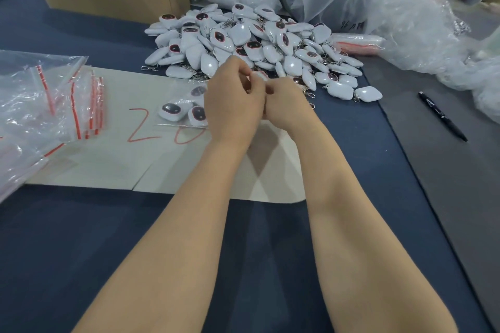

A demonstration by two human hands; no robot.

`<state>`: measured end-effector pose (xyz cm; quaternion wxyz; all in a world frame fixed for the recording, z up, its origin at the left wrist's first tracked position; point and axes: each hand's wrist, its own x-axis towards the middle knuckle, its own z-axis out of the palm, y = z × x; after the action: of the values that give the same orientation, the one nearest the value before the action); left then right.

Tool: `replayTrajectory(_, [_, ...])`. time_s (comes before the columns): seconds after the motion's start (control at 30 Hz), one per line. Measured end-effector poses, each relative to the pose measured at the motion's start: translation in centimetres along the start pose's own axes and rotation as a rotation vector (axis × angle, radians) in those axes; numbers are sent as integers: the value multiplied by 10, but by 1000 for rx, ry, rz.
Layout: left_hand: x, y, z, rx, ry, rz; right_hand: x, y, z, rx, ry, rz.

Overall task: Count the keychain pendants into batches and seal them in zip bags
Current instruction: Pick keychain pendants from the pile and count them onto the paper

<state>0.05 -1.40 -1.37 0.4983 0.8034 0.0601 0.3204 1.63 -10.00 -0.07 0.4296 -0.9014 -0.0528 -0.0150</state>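
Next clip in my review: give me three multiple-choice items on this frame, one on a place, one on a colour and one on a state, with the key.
1. Where does the black pen lie?
A. On the grey mat, right of the pendant pile
B. Inside the cardboard box
C. Under the empty bags

2. What colour is the "20" written on the white sheet?
A. Blue
B. Red
C. Green

3. What are the left hand and right hand doing?
A. Both lie flat on the cloth
B. Both pinch the top of a zip bag holding pendants
C. One lifts the box

Key:
1 A, the pen rests on the grey surface, apart from the pile.
2 B, the strokes are red.
3 B, the curled fingers meet at the bag's edge.
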Motion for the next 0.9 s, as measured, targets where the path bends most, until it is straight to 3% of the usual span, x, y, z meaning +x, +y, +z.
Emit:
replayTrajectory(0.07, [-1,1,0,-10,1,63,-1,1,-2,34,-57,-22])
replayTrajectory(0.23, [-1,2,0,1,24,118,-3,5,5,511,-123,6])
replayTrajectory(0.33, [1,-7,2,131,-21,126,2,9,8,462,168,59])
replayTrajectory(0.4, [1,-15,4,372,-176,113,2,12,7,318,395,61])
replayTrajectory(0.43, [-1,-19,6,502,-252,118,1,12,9,240,432,37])
replayTrajectory(0.5, [-4,-24,8,645,-324,124,3,13,16,174,337,-42])
replayTrajectory(0.63, [-2,-26,6,734,-280,86,6,2,30,123,142,-99])
replayTrajectory(0.9, [1,-28,-1,717,-268,-12,25,-1,40,-145,-23,60])
